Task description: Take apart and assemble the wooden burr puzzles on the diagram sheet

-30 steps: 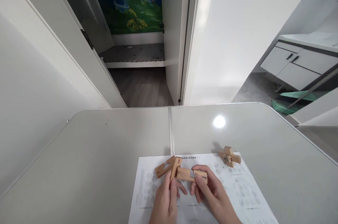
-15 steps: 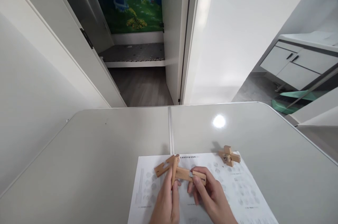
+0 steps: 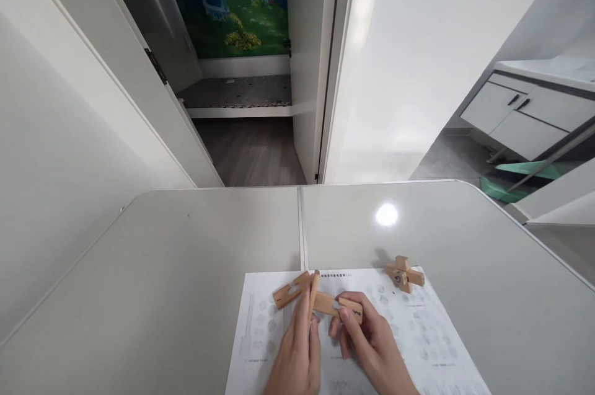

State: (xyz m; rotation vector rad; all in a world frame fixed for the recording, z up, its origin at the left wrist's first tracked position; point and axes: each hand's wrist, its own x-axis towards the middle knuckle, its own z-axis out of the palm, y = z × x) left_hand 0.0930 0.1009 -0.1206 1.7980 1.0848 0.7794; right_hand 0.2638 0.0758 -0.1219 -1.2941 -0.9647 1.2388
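My left hand (image 3: 297, 345) is closed on a slim wooden puzzle piece (image 3: 313, 296), which stands tilted on edge along the fingers. My right hand (image 3: 374, 342) pinches a notched wooden puzzle piece (image 3: 326, 304) by its right end, where a dark mark shows. The left end of this notched piece meets the slim one; whether they interlock, I cannot tell. Behind my left hand, another notched wooden piece (image 3: 284, 296) lies slantwise over the top edge of a printed sheet (image 3: 239, 345). Farther right, a cross-shaped cluster of joined wooden pieces (image 3: 403, 275) rests at the sheet's upper right corner.
The pale table (image 3: 153, 283) has a seam (image 3: 301, 227) running down its middle. Beyond its far edge are a doorway with a white door (image 3: 307, 60) and a low platform (image 3: 237, 92). A white cabinet (image 3: 525, 110) stands at right.
My left hand and the slim piece have shifted slightly right, toward the right hand, with the slim piece leaning more to the right. My right hand has hardly moved.
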